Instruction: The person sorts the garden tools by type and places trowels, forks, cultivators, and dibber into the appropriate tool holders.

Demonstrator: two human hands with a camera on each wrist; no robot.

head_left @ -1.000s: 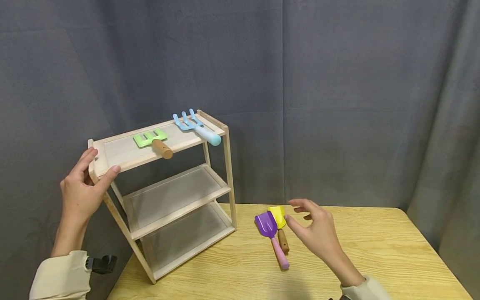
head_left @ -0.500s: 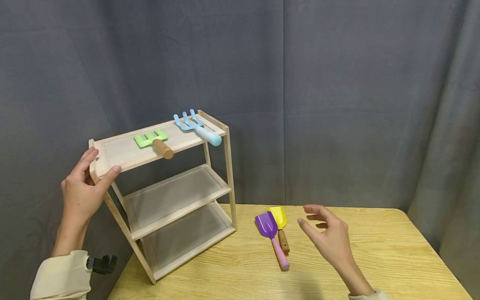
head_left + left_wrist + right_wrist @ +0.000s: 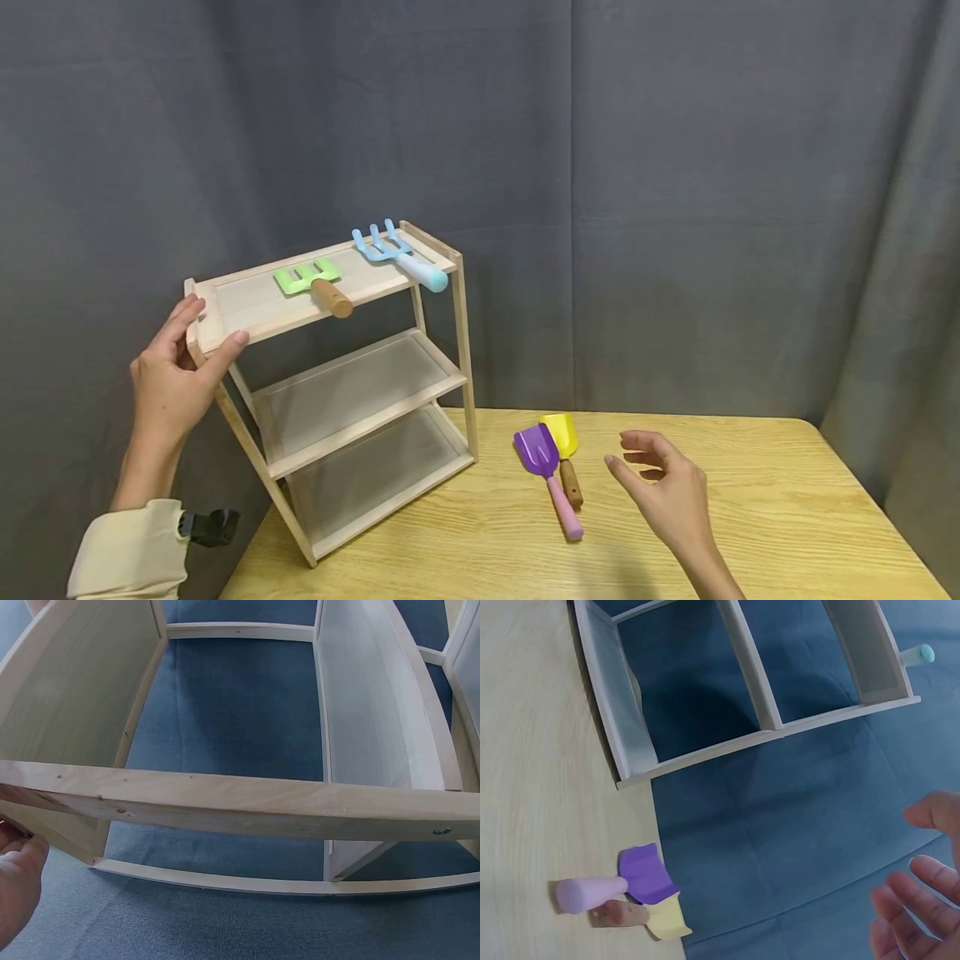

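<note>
My left hand holds the left end of a three-tier wooden shelf, thumb at the front edge and fingers at the side. On the top tier lie a green hand fork with a brown handle and a light blue hand fork, both handles jutting over the front. A purple toy shovel with a pink handle lies on the table, overlapping a yellow shovel with a brown handle. Right of them, my right hand hovers with loosely bent fingers and nothing in it.
The shelf stands at an angle on the left of a light wood table. Its two lower tiers show bare boards. Behind the table hangs a grey curtain, which also runs along the right side.
My right hand has drawn away from the shovels, to the right and slightly down. My left hand keeps its place on the shelf; the whole head view has shifted a little.
</note>
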